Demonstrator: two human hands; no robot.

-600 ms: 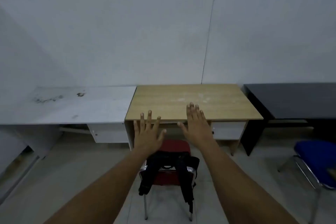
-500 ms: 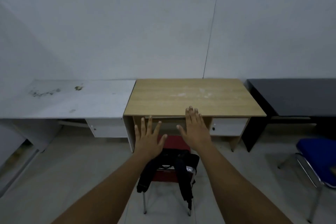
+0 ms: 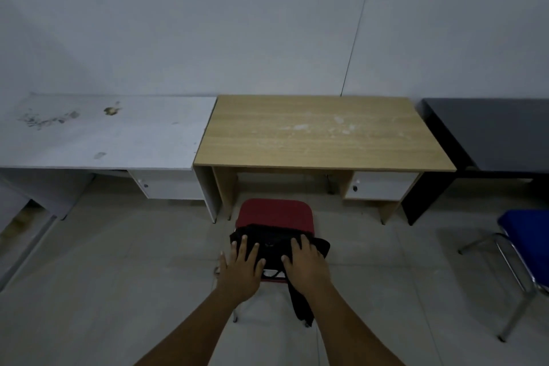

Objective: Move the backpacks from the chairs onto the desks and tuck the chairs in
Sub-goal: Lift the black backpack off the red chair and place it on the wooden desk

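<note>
A black backpack hangs over the back of a red chair that stands on the floor in front of the wooden desk. My left hand lies flat on the backpack's left side with fingers spread. My right hand rests on its right side, fingers also apart. Neither hand has closed around the bag. A strap hangs down below my right wrist. The desk top is bare.
A white, stained desk adjoins the wooden one on the left and a black desk on the right. A blue chair with metal legs stands at the right edge. Tiled floor surrounds the red chair.
Both hands have dropped from in front of the desk edge down onto the backpack. The view has tilted down and come closer to the chair.
</note>
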